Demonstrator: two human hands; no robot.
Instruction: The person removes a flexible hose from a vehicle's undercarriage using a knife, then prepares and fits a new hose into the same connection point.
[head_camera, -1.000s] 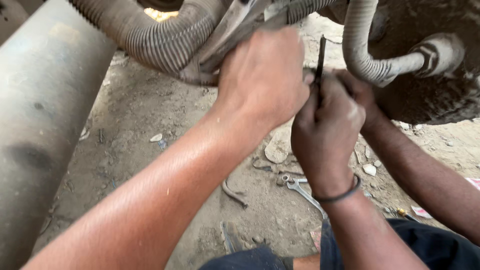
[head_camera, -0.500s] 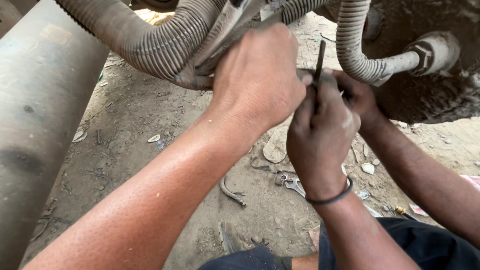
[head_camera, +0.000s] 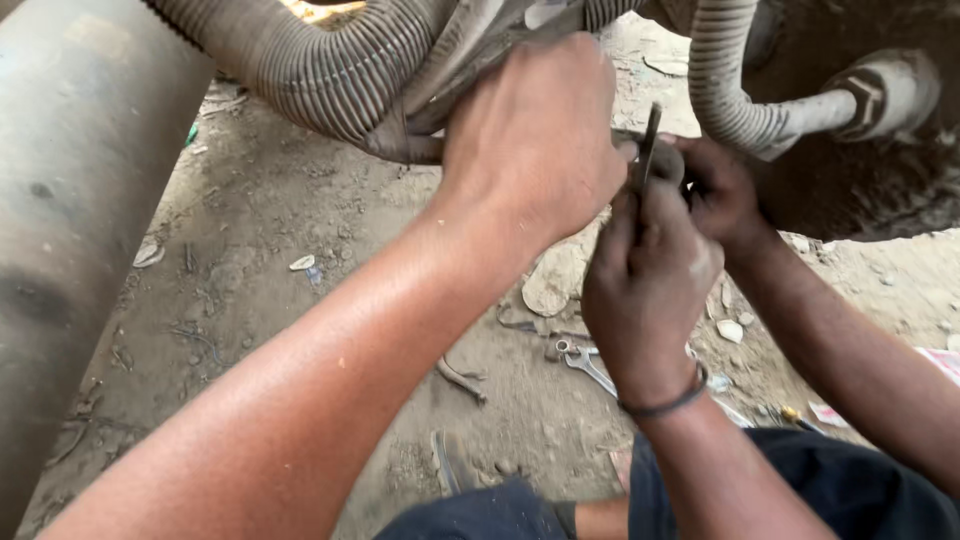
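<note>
thin dark metal rod (head_camera: 651, 140) stands near upright, long axis vertical, top tipped slightly away, poking up between the hands just below the grey ribbed rubber hoses (head_camera: 330, 70). right hand (head_camera: 650, 275), the one with a dark wristband, sits directly under the rod with its grip clamped on the lower end. it is the nearer hand. left hand (head_camera: 535, 140) is just left of the rod, touching the right hand, back to the camera and fingers curled over the hose junction. cannot tell if its grip is closed on anything. another person's hand (head_camera: 722, 190) comes in from the right, close behind the rod, fingers hidden. tight space, hoses overhead and a big rusty pipe (head_camera: 70, 200) on the left. a chrome spanner (head_camera: 585, 362) lies below on the dusty dirt ground (head_camera: 260, 260).
</note>
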